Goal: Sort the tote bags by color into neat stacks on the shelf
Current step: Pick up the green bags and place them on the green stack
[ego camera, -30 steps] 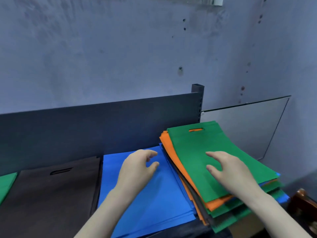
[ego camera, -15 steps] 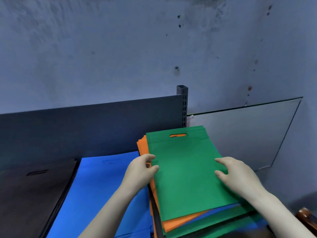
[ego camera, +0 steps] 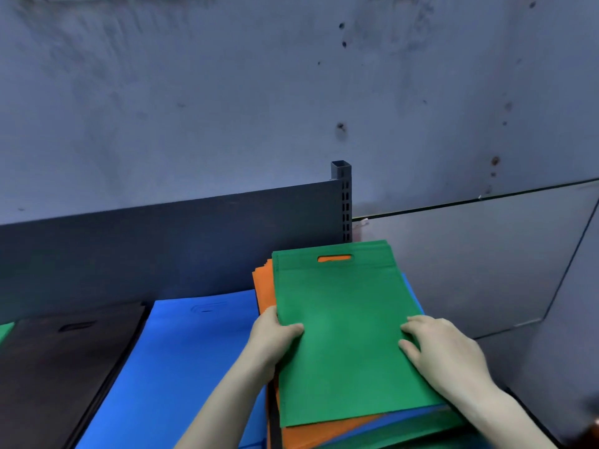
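Top bag: I see a green tote bag (ego camera: 350, 335) lying flat on top of the mixed pile (ego camera: 327, 432) at lower centre-right of the frame, with its handle slot toward the back and orange showing through the slot.
Left hand: the left hand (ego camera: 275, 338) pinches the green bag's left edge at mid-height. The thumb is on top, and the fingers are tucked under where I cannot see them.
Right hand: the right hand (ego camera: 444, 348) rests palm down on the right side of the same bag. Its fingers are spread, only slightly bent, and grip nothing.
Mixed pile: orange, blue and green layers stick out below the top bag along its near edge. An orange tote bag (ego camera: 264, 290) fans out past its left edge.
Blue stack: a blue stack (ego camera: 181, 367) lies just left of the pile, at lower centre-left.
Dark stack: a black stack (ego camera: 55, 367) sits beside the blue one, at lower left.
Far left: a green sliver (ego camera: 5, 330) shows at the frame edge. I cannot tell how many bags it is.
Shelf: a dark back panel (ego camera: 162, 247) runs behind the stacks and ends at a slotted post (ego camera: 342, 196) in the centre.
Right side: a pale sheet (ego camera: 470, 264) leans against the stained blue-grey wall (ego camera: 227, 92).
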The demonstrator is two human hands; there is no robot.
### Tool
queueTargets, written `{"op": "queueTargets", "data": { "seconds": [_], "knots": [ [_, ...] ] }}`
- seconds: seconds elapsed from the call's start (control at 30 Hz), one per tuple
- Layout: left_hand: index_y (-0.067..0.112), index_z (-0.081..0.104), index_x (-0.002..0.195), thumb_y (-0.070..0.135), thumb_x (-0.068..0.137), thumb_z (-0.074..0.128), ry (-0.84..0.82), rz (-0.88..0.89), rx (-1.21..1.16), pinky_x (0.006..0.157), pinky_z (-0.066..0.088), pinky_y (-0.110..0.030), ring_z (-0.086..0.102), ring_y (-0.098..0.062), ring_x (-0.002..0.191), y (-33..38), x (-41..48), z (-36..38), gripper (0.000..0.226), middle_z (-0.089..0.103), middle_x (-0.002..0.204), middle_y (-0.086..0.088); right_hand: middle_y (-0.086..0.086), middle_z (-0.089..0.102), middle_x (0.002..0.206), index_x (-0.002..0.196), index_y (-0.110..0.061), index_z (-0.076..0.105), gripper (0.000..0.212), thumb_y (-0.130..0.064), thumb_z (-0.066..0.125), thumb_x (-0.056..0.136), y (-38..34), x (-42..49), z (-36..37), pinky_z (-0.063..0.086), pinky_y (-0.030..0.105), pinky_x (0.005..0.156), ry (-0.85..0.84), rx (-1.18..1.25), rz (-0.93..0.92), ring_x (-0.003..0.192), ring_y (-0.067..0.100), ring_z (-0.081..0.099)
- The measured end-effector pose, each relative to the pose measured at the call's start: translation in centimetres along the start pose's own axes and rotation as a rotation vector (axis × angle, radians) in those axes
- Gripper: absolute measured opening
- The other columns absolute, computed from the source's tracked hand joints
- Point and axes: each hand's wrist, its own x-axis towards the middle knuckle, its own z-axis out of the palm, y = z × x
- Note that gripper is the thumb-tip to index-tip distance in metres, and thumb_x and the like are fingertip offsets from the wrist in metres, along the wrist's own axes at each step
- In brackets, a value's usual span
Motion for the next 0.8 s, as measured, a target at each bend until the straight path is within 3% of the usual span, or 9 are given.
{"op": "queueTargets", "data": {
  "seconds": [0.13, 0.3, 0.47, 0.57, 0.63, 0.73, 0.8],
  "knots": [
    [0.023, 0.060, 0.104, 0.002, 0.088, 0.050, 0.076, 0.098, -0.013, 0.083, 0.057, -0.046, 0.068, -0.019, 0.092, -0.6, -0.6, 0.8, 0.028, 0.069, 0.104, 0.000, -0.020, 0.049, 0.134, 0.123, -0.035, 0.054, 0.034, -0.048, 0.047, 0.092, 0.2, -0.3, -0.2, 0.050, 0.030, 0.087, 0.038, 0.049, 0.007, 0.124, 0.010, 0.045],
    [0.023, 0.061, 0.107, -0.004, 0.091, 0.047, 0.158, 0.205, -0.136, 0.085, 0.056, -0.039, 0.067, -0.013, 0.096, 0.0, -1.7, -0.1, 0.034, 0.070, 0.105, 0.006, -0.013, 0.032, 0.151, 0.144, -0.030, 0.034, 0.062, -0.037, 0.059, 0.088, 0.4, -0.4, -0.7, 0.038, 0.029, 0.103, 0.114, 0.260, 0.001, 0.136, 0.011, 0.034],
    [0.020, 0.061, 0.108, -0.006, 0.092, 0.046, 0.229, 0.248, -0.292, 0.082, 0.056, -0.037, 0.069, -0.014, 0.096, 0.3, -2.9, -2.7, 0.034, 0.072, 0.105, 0.004, -0.002, 0.044, 0.145, 0.145, -0.023, 0.034, 0.067, -0.022, 0.066, 0.085, -0.6, 1.0, -1.2, 0.039, 0.035, 0.099, 0.151, 0.605, 0.054, 0.131, 0.019, 0.044],
    [0.019, 0.061, 0.110, -0.007, 0.093, 0.045, 0.283, 0.280, -0.314, 0.085, 0.055, -0.036, 0.068, -0.013, 0.099, -0.1, -3.6, -5.1, 0.035, 0.071, 0.108, 0.004, 0.005, 0.063, 0.125, 0.136, -0.015, 0.049, 0.052, -0.007, 0.064, 0.087, -2.5, 1.7, -1.3, 0.046, 0.037, 0.098, 0.029, 1.015, 0.121, 0.116, 0.021, 0.060],
    [0.019, 0.061, 0.109, -0.008, 0.093, 0.045, 0.320, 0.289, -0.318, 0.086, 0.054, -0.035, 0.068, -0.013, 0.100, -0.8, -4.1, -6.9, 0.035, 0.071, 0.109, 0.003, 0.001, 0.074, 0.102, 0.120, -0.013, 0.060, 0.033, -0.001, 0.058, 0.089, -4.1, 1.7, -1.0, 0.057, 0.037, 0.085, -0.128, 1.283, 0.117, 0.093, 0.018, 0.070],
    [0.018, 0.062, 0.107, -0.007, 0.093, 0.047, 0.368, 0.288, -0.317, 0.086, 0.054, -0.038, 0.068, -0.017, 0.101, -2.1, -4.9, -9.7, 0.032, 0.072, 0.108, 0.000, -0.004, 0.075, 0.092, 0.097, -0.018, 0.066, 0.027, 0.004, 0.054, 0.090, -6.7, 1.6, -0.3, 0.058, 0.021, 0.066, -0.148, 1.333, 0.045, 0.079, 0.010, 0.072],
    [0.015, 0.063, 0.105, -0.003, 0.093, 0.051, 0.378, 0.272, -0.344, 0.082, 0.056, -0.037, 0.069, -0.019, 0.096, -2.9, -5.6, -11.5, 0.025, 0.073, 0.105, -0.002, -0.006, 0.075, 0.090, 0.090, -0.022, 0.067, 0.031, 0.006, 0.054, 0.089, -8.6, 1.2, 0.0, 0.056, 0.018, 0.062, -0.088, 1.348, 0.008, 0.076, 0.008, 0.071]
  ]
}}
